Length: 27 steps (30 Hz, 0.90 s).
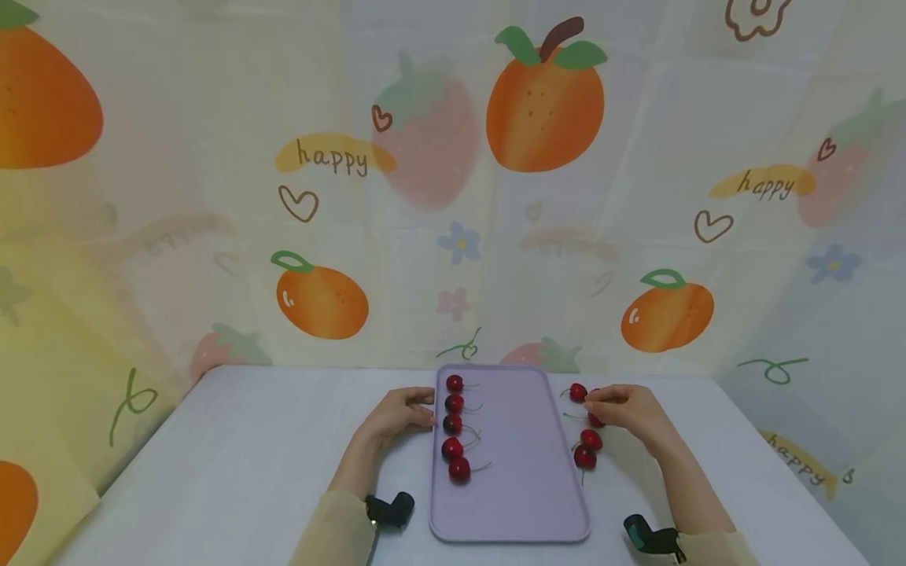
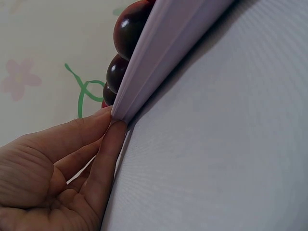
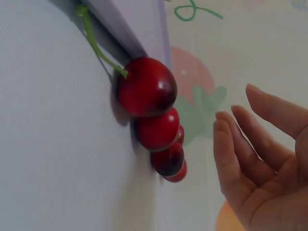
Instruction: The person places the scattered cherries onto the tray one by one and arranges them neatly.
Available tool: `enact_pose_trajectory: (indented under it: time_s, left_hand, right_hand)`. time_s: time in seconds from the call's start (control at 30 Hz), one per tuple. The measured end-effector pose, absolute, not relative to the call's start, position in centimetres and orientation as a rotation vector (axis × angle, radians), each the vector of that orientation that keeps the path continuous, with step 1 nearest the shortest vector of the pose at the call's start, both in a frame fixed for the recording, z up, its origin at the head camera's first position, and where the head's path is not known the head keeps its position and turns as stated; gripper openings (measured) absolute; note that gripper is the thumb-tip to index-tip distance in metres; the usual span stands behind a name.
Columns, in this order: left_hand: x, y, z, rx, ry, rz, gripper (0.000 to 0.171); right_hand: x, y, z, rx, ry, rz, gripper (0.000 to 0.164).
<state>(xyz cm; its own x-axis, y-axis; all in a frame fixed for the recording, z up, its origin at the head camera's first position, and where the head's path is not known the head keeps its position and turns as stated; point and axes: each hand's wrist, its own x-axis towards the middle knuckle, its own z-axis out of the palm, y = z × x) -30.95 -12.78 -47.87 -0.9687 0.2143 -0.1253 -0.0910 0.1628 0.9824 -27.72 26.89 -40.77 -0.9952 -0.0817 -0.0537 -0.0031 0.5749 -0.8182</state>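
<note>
My left hand (image 1: pixel 396 413) is at the left edge of a lilac tray (image 1: pixel 517 472); in the left wrist view its thumb and finger pinch the tray's rim (image 2: pixel 144 67). Several dark red cherries (image 1: pixel 452 424) with stems form a column along the tray's left side. Right of the tray, my right hand (image 1: pixel 630 410) hovers over another row of cherries (image 1: pixel 585 457) on the table. The right wrist view shows its fingers spread apart from the thumb with nothing between them, beside the nearest cherry (image 3: pixel 148 86) and those behind it. In the head view that hand partly covers some cherries.
A white cloth (image 1: pixel 248 464) covers the table. Behind it hangs a curtain (image 1: pixel 566 212) printed with fruit and flowers. Dark camera mounts (image 1: pixel 391 510) sit on both wrists, close to the table surface.
</note>
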Motion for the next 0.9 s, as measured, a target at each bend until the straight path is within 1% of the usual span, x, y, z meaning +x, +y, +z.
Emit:
enact_pose_trajectory:
  time_s: [0.47, 0.9]
  left_hand:
    - [-31.0, -12.6, -47.8, 0.091, 2.216, 1.888, 0.056]
    - [-30.9, -12.8, -47.8, 0.137, 2.202, 1.890, 0.059]
  right_hand:
    - [-27.0, 29.2, -41.9, -0.243, 2.395, -1.359, 0.041]
    - [-26.8, 28.9, -43.2, -0.330, 2.386, -1.294, 0.035]
